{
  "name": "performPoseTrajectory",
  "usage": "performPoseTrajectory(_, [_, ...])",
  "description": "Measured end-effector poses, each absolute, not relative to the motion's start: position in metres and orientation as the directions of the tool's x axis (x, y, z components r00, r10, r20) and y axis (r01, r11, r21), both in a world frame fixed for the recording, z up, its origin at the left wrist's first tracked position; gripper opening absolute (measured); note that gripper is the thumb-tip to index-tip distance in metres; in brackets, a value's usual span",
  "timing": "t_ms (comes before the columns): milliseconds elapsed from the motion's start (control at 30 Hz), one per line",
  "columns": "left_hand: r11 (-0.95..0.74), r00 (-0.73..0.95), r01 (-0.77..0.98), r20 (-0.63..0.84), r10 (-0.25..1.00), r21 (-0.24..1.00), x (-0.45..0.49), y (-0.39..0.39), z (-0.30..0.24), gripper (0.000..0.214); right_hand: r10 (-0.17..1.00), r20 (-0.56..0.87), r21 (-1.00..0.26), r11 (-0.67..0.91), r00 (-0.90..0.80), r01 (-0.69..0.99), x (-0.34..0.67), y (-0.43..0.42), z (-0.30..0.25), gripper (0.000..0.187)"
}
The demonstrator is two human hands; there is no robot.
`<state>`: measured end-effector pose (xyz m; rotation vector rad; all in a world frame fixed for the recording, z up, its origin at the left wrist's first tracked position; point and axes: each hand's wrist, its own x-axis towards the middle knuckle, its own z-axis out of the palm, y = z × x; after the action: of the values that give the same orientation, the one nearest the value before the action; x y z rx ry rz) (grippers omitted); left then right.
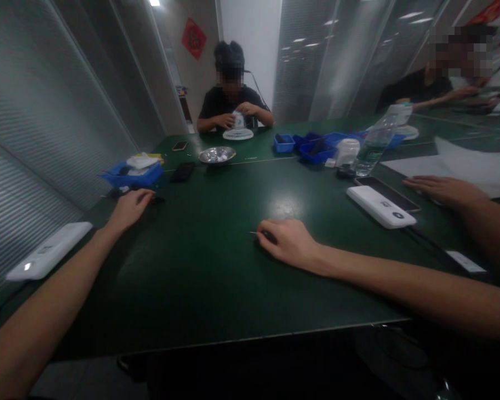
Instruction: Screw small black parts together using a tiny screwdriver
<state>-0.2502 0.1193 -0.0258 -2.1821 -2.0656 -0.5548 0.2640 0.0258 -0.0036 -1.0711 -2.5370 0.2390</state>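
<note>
My left hand [131,210] is at the left of the green table, its fingers bent together at a small black piece [158,200]; what exactly this piece is stays too small and blurred to tell. Near the table's middle rests my right hand [289,243], side down, with thumb and forefinger pinched. A thin, pale, needle-like piece [253,232] sticks out to the left from that pinch. Just behind my left hand stands a blue bin [137,176] with white and dark items in it.
White power banks [381,207] [50,251] lie right and left. A phone [385,193], a tilted bottle [375,147], a white jar [348,151] and blue bins [316,150] stand rightward. A metal dish [216,155] lies farther back. Another person's hand [445,191] rests at right; a co-worker [233,100] sits opposite.
</note>
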Motion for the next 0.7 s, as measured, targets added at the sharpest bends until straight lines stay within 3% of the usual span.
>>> performPoseTrajectory(200, [0.019,-0.081,0.982,0.328,0.941,0.188,-0.261,0.123,-0.026,0.048,0.713,0.268,-0.31,0.701,-0.648,0.643,0.263,0.026,-0.002,0.024])
performPoseTrajectory(300, [0.176,-0.225,0.961,0.228,0.947,0.215,-0.264,0.124,-0.021,0.054,0.713,0.269,-0.312,0.701,-0.648,0.641,0.263,0.025,-0.001,0.024])
performPoseTrajectory(400, [0.237,-0.275,0.944,0.153,0.949,0.23,-0.261,0.123,-0.017,0.046,0.716,0.256,-0.319,0.697,-0.649,0.643,0.263,0.025,0.0,0.024])
performPoseTrajectory(533, [0.145,-0.172,0.979,0.195,0.966,0.146,-0.25,0.119,-0.014,0.032,0.714,0.264,-0.305,0.7,-0.649,0.646,0.263,0.025,-0.001,0.024])
performPoseTrajectory(700, [-0.022,0.026,1.0,0.225,0.974,-0.017,-0.248,0.118,-0.015,0.031,0.711,0.26,-0.295,0.702,-0.653,0.647,0.263,0.026,-0.003,0.024])
